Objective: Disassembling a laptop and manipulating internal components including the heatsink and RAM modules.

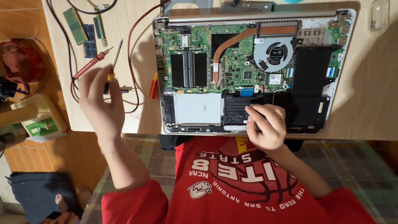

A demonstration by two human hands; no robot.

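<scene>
On the wooden table (365, 120) sits an opened laptop (253, 70), bottom cover off, board facing up. My right hand (267, 126) rests on the black battery (290, 105) at the near edge, fingers curled onto it but not closed around anything, likely to steady it. My left hand (101, 101) is closed on a thin screwdriver (116, 56), blade pointing away, off to the laptop's left. Red probe (89, 64) and memory sticks (81, 31) lie beside it, parked clear of the board.
</scene>
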